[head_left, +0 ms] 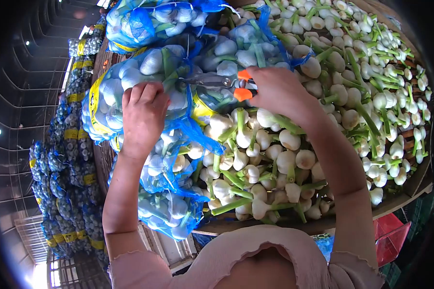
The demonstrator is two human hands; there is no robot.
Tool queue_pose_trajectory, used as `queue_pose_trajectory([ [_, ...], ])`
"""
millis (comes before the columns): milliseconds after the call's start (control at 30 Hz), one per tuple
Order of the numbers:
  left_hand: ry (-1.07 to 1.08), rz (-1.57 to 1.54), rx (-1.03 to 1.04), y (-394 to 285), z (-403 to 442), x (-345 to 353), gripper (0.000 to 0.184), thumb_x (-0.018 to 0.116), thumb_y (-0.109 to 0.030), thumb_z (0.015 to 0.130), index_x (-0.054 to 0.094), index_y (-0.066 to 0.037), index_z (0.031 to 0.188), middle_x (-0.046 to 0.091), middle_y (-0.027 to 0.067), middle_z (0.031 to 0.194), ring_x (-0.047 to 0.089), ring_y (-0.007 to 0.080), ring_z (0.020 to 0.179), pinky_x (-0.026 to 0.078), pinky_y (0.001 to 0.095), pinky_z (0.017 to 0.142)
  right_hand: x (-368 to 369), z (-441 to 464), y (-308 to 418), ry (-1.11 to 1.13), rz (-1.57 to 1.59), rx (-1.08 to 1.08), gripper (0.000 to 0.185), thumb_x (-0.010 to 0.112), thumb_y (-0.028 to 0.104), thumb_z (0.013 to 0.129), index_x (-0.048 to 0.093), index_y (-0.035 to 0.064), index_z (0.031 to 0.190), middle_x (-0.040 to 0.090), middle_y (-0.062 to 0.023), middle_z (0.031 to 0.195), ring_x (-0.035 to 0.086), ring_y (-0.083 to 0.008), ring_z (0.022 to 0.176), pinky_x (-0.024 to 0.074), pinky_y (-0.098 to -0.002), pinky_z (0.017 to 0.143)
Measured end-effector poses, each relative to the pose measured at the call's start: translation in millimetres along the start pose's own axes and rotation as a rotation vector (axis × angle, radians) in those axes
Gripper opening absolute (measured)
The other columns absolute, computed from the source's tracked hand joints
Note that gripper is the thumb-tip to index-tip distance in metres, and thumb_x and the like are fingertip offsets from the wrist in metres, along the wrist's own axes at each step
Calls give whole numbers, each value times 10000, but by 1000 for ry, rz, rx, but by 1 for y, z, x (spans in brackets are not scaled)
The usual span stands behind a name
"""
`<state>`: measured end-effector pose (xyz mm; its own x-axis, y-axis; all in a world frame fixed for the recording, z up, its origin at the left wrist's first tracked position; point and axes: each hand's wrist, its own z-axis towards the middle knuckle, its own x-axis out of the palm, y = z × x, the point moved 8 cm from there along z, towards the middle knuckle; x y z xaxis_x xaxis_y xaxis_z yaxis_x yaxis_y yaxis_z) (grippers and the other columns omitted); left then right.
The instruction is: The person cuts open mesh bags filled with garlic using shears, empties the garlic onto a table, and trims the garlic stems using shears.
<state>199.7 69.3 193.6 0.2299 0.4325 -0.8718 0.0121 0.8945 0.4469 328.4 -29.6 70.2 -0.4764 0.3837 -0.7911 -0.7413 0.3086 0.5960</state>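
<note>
Mesh bag (130, 79) — neighbouring bags (246, 59), loose garlic (340, 94) crowding close.

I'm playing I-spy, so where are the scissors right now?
In the head view, the scissors are in the right hand, above the middle of the picture, their blades pointing left over the blue net bags.
</note>
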Motion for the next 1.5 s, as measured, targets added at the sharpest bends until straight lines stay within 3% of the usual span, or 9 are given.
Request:
queue_pose_trajectory([
  [200, 129, -66, -122, 9, 10, 0, 128, 663, -139, 700, 602, -86, 799, 555, 29, 894, 518, 225, 899, 395, 370, 761, -21, 7, 3, -54, -169, -147, 297, 663, 169, 663, 579, 18, 905, 616, -141, 742, 611, -307, 719, 482, -389, 628],
  [300, 258, -184, -289, 27, 32, 7, 198, 656, -194, 745, 616, -75, 898, 574, 67, 886, 527, 251, 845, 423, 346, 709, -32, -14, -22, 1, -132, -3, 342, 663, 172, 654, 569, 17, 944, 621, -142, 763, 613, -305, 736, 484, -386, 650],
  [400, 64, -15, 4, 21, 71, 30, 201, 644, -242, 752, 643, -82, 874, 579, 46, 838, 529, 239, 818, 429, 344, 717, -32, -26, -42, -8, -47, 104, 399, 661, 178, 639, 559, 21, 992, 626, -145, 785, 616, -304, 759, 486, -385, 676],
  [500, 253, 271, 124, 9, 83, 64, 132, 608, -204, 748, 653, -83, 779, 571, 34, 814, 528, 229, 816, 433, 342, 724, -32, -23, -50, -109, 11, 110, 446, 671, 221, 658, 537, 78, 1058, 619, -111, 800, 606, -293, 771, 475, -381, 676],
  [600, 351, 310, 154, -4, 66, 77, 89, 571, -141, 712, 633, -97, 667, 554, 38, 821, 526, 227, 852, 428, 341, 730, -29, -10, -48, -43, -28, 114, 469, 672, 220, 655, 530, 66, 1074, 616, -128, 817, 607, -296, 775, 477, -379, 683],
  [733, 246, 192, 131, -17, 54, 57, 95, 540, -119, 715, 622, -95, 673, 551, 32, 804, 523, 196, 860, 422, 358, 766, -36, 3, -31, 3, 27, 78, 465, 670, 206, 656, 527, 31, 1063, 615, -148, 825, 607, -302, 781, 479, -386, 691],
  [900, 193, 272, 84, -24, 43, 49, 198, 509, -102, 742, 594, -61, 916, 539, 74, 848, 505, 237, 890, 413, 355, 845, -31, 28, -19, 21, -57, -28, 395, 662, 182, 658, 552, -6, 987, 618, -162, 800, 606, -306, 787, 479, -394, 711],
  [1000, 235, 259, 1, -16, 46, 48, 212, 508, -103, 749, 602, -63, 934, 541, 82, 863, 502, 240, 906, 409, 361, 859, -23, 40, -14, 64, -62, -54, 364, 651, 168, 661, 564, -18, 962, 619, -174, 795, 605, -311, 787, 478, -397, 715],
  [1500, 185, 250, 26, -14, 41, 49, 188, 519, -108, 740, 598, -61, 903, 528, 93, 858, 495, 256, 911, 406, 364, 865, -25, 57, -5, 45, -148, -55, 364, 642, 148, 666, 571, -5, 988, 629, -167, 807, 619, -310, 786, 486, -393, 715],
])
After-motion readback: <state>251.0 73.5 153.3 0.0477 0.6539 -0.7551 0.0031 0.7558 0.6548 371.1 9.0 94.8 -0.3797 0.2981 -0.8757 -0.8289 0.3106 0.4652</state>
